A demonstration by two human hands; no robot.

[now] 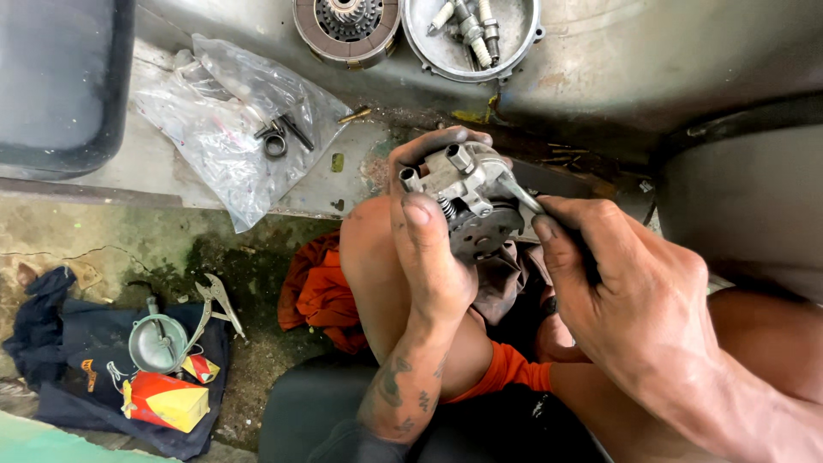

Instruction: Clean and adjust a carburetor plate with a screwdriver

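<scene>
My left hand [429, 249] grips a small grey metal engine part [467, 193] with round posts, a spring and a round disc face, held above my knees. My right hand [626, 300] holds a slim metal tool [519, 195] whose tip touches the part's right side. Both hands are grimy. The tool's handle is hidden inside my right fist.
A clear plastic bag [227, 129] with small black parts lies on the metal ledge. A clutch assembly [347, 30] and a round cover holding spark plugs [471, 34] sit at the top. Pliers [214, 304], a round metal cap [157, 343] and a red-yellow box [167, 401] rest on dark cloth at lower left. An orange rag [321, 291] lies by my knee.
</scene>
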